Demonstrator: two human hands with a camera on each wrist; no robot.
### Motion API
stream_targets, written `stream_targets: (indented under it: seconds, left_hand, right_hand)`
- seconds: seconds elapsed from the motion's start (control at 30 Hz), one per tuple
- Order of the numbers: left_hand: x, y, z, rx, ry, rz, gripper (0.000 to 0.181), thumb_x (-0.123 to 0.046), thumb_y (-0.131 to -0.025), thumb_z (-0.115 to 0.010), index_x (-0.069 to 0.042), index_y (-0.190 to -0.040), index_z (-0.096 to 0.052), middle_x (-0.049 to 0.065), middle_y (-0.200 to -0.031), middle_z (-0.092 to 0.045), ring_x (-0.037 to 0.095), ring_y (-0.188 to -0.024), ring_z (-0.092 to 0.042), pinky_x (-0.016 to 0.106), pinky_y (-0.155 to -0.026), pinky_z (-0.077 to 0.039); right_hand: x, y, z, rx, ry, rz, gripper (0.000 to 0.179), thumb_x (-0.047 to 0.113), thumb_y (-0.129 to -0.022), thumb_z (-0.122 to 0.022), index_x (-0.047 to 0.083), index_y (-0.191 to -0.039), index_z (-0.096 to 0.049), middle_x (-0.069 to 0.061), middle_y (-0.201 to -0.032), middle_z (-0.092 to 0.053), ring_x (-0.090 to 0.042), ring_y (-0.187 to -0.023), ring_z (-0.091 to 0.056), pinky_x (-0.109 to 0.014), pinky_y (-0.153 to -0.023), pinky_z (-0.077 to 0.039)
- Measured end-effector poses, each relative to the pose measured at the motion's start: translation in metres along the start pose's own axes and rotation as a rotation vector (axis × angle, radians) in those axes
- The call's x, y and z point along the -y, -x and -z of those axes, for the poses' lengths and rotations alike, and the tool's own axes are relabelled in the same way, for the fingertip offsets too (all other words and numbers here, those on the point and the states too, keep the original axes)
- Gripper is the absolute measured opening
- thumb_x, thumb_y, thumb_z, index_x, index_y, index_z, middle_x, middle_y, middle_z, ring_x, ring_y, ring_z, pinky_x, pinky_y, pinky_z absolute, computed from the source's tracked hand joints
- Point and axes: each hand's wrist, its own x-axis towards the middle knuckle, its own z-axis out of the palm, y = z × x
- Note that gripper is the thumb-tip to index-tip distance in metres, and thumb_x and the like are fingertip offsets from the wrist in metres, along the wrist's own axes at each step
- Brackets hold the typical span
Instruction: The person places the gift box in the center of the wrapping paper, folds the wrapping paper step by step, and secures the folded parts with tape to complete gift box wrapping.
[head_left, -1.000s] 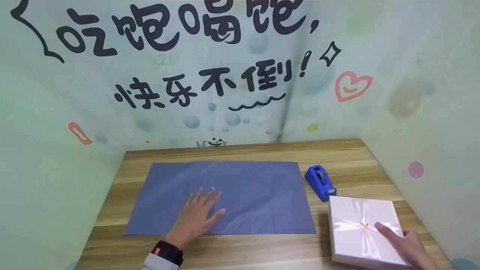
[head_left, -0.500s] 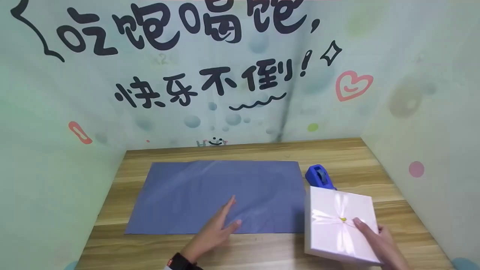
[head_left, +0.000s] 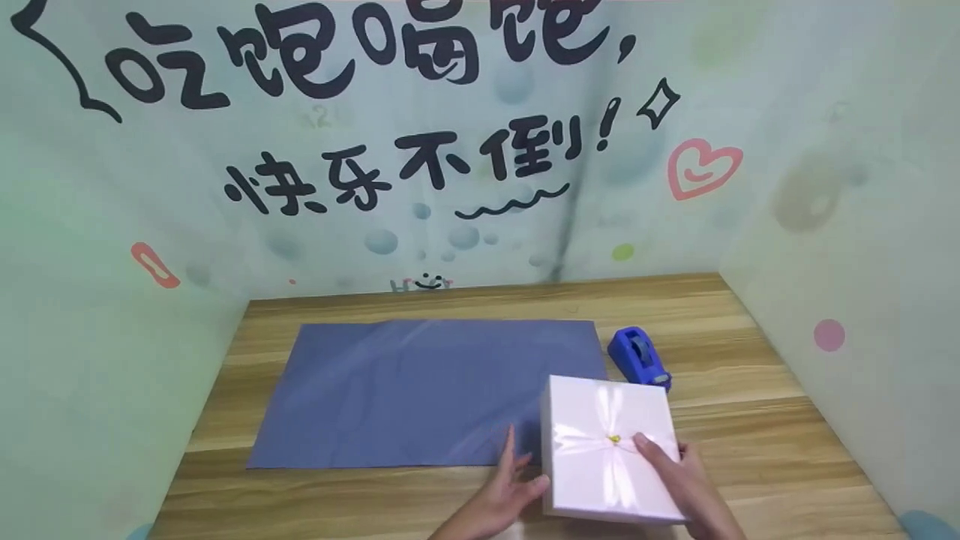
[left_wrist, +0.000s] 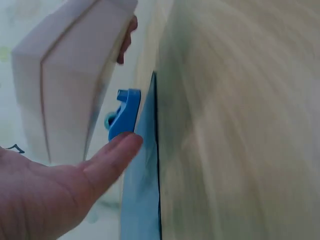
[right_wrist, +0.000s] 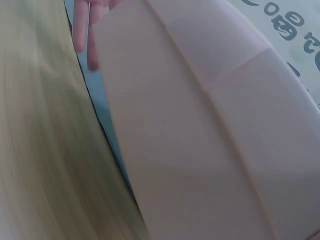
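Observation:
A white gift box (head_left: 577, 405) with a pale ribbon crossed on its lid is held above the table by my right hand (head_left: 688, 484), thumb on the lid and fingers at its right side. My left hand (head_left: 501, 496) is at the box's lower left side with fingers straight; whether it touches the box I cannot tell. In the left wrist view, the box (left_wrist: 70, 75) appears just beyond the left hand (left_wrist: 55, 195). Behind and left of both hands, a blue sheet (head_left: 405, 390) lies flat, its lower right corner hidden by the box.
A blue tape dispenser (head_left: 636, 354) stands right of the sheet, just behind the box. The wooden table (head_left: 765, 420) is bounded by a printed backdrop (head_left: 360, 255) at the back and both sides.
My right hand has carried the box leftward, from right of the sheet to over its right corner. My left hand has left the sheet and moved right toward the box.

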Motion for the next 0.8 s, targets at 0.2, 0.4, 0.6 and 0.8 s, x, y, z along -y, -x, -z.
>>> stream_targets:
  seconds: [0.2,0.4,0.6,0.8]
  left_hand:
    - [0.000,-0.003,-0.016,-0.094,0.133,0.084,0.100,-0.041,-0.088,-0.059,-0.012,-0.147,0.017,0.039,-0.136,-0.030,0.036,-0.114,-0.053,0.043,-0.093,-0.048]
    - [0.001,-0.002,-0.018,-0.136,0.231,0.124,0.087,-0.036,-0.092,-0.054,-0.016,-0.149,0.008,0.034,-0.148,-0.010,0.035,-0.118,-0.049,0.047,-0.096,-0.045]
    - [0.000,-0.003,-0.017,-0.133,0.250,0.083,0.077,-0.033,-0.095,-0.048,-0.017,-0.150,0.003,0.019,-0.154,0.013,0.040,-0.142,0.004,0.057,-0.113,-0.004]
    - [0.001,-0.002,-0.009,-0.163,0.181,-0.037,0.072,-0.024,-0.096,-0.045,-0.010,-0.150,0.001,0.020,-0.154,0.013,0.039,-0.141,0.013,0.057,-0.112,0.005]
  right_hand:
    - [0.000,0.000,-0.018,0.000,-0.003,0.009,0.084,0.049,-0.086,-0.058,-0.010,-0.132,-0.020,-0.029,-0.123,-0.039,-0.018,-0.087,-0.057,-0.023,-0.068,-0.049]
    - [-0.001,0.000,-0.028,-0.005,-0.009,0.021,0.076,0.047,-0.086,-0.060,-0.007,-0.126,-0.025,-0.024,-0.114,-0.044,-0.017,-0.085,-0.056,-0.024,-0.068,-0.048]
    - [0.000,0.001,-0.033,0.004,-0.049,0.028,0.073,0.044,-0.086,-0.060,-0.008,-0.124,-0.025,-0.021,-0.110,-0.046,-0.016,-0.081,-0.057,-0.026,-0.068,-0.049]
    - [0.000,0.002,-0.033,0.084,-0.067,0.007,0.083,0.050,-0.087,-0.055,-0.009,-0.133,-0.018,-0.029,-0.131,-0.036,-0.029,-0.110,-0.051,-0.037,-0.089,-0.046]
